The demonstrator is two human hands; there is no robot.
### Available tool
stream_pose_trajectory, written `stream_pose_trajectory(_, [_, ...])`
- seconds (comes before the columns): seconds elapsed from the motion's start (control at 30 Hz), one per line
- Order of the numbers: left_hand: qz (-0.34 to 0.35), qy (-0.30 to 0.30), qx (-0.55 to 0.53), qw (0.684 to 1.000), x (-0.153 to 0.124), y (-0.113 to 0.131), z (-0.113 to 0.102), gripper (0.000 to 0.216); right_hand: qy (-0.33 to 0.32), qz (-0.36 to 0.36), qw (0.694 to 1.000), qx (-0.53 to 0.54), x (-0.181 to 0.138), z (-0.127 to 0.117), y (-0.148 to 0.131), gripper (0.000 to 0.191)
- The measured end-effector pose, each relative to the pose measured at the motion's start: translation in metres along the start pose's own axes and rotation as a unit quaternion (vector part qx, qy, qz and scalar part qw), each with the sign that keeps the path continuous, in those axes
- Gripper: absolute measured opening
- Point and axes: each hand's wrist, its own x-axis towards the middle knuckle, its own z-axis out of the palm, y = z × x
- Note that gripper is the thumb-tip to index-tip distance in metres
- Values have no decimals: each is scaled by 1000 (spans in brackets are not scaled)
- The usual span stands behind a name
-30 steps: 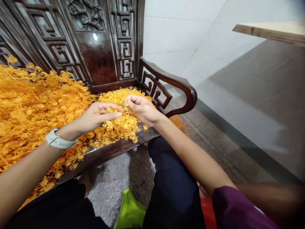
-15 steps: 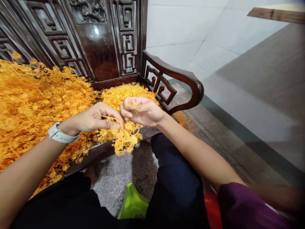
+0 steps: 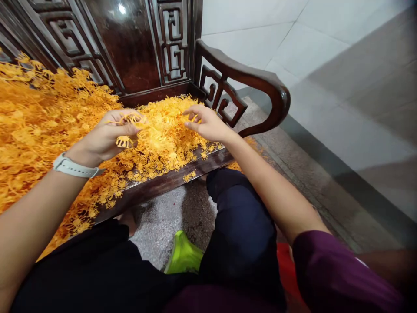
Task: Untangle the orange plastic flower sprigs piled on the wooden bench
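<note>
1. Orange on dark wood: a sprig is pinched between thumb and fingers of the left hand, raised over a carved settee.
2. The sprig's thin stem runs roughly sideways, towards the right hand; one fringed head hangs below the left thumb. Its far end blurs against the orange behind.
3. The right hand's fingers are half curled and parted from the thumb, at the right side of a low pile of small heads. Whether they touch it cannot be told.
4. Between the hands lies the key gap: the sprig is to the left of the right hand's fingers, well apart, with the pile spread below and between.
5. The left hand is nearer the tall heap of stringy sprigs at left; the right is nearer the armrest.
6. A loose piece shows at the settee's front edge, below the pile; a pale band circles the left wrist, and a green shoe stands on the floor.
</note>
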Motion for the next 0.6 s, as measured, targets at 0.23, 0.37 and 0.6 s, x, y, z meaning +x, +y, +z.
stream_pose_trajectory(0.23, [-3,10,-54,998,4,-2,3,49,-590,156,792,-7,-19,20,10,47])
stream_pose_trajectory(0.37, [-6,-11,-38,999,5,-3,4,49,-702,248,667,2,-26,53,34,85])
stream_pose_trajectory(0.6, [1,-39,-56,998,8,-8,4,45,-545,144,826,13,-9,52,55,52])
